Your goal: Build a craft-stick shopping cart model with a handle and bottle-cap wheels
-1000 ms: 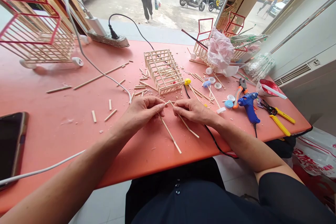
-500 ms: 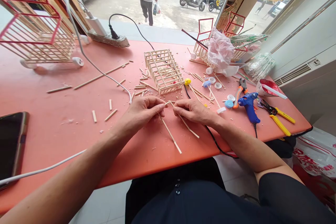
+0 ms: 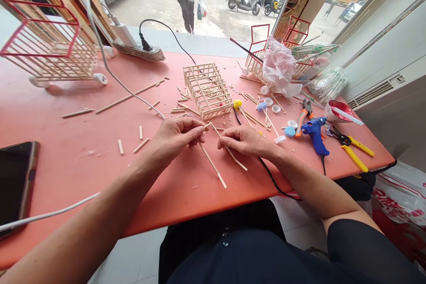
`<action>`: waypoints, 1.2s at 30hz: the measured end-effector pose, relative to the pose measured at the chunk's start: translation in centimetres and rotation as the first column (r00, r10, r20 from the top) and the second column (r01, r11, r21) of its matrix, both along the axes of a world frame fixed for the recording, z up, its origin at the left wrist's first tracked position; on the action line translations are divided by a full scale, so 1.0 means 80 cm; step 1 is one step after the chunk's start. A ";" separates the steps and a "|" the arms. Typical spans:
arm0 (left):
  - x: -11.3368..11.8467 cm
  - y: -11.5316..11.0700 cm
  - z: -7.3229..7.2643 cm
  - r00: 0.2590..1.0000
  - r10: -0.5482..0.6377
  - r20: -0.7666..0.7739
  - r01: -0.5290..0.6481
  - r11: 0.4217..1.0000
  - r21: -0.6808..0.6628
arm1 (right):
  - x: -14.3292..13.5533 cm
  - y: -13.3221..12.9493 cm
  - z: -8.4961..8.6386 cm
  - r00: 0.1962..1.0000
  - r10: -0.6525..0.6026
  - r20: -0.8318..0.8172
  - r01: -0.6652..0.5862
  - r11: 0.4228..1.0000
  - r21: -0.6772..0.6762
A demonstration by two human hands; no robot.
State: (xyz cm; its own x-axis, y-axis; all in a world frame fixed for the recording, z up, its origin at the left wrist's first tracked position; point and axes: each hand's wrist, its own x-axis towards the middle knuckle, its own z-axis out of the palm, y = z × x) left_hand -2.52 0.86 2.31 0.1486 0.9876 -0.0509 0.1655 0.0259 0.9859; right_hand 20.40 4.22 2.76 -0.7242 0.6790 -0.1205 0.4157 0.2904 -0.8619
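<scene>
Between my hands is a thin frame of joined wooden sticks [image 3: 213,167], bent at its far end and with two legs pointing toward me. My left hand [image 3: 181,137] pinches it near the far left corner. Fingers closed, my right hand [image 3: 241,140] grips the right leg partway down. Just beyond my hands, a small openwork basket of wooden sticks [image 3: 208,91] rests on the table, with cut stick pieces [image 3: 179,107] around it. A blue glue gun [image 3: 314,135] lies to the right of my right hand.
Orange-handled pliers [image 3: 302,117], yellow-handled pliers [image 3: 356,148] and bottle caps [image 3: 290,132] lie at the right. Red-rimmed stick carts [image 3: 53,49] stand at the far left and back right. A phone [image 3: 16,182] and a white cable [image 3: 49,215] lie at the left.
My left hand has shifted slightly left and away from me, and the stick frame has moved with it. The gap between my hands is wider, showing more of the right leg.
</scene>
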 end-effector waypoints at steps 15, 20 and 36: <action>0.000 0.002 -0.007 1.000 0.016 0.003 -0.016 1.000 -0.016 | 0.000 -0.001 -0.005 1.000 0.005 -0.006 -0.005 1.000 0.028; 0.001 0.001 -0.004 0.999 0.014 -0.044 -0.013 1.000 0.012 | -0.001 0.000 -0.007 1.000 0.005 -0.008 -0.005 0.999 0.043; -0.004 0.015 -0.018 0.967 0.097 -0.234 -0.055 0.982 0.180 | 0.014 -0.002 0.014 0.982 -0.120 0.146 0.068 0.946 0.317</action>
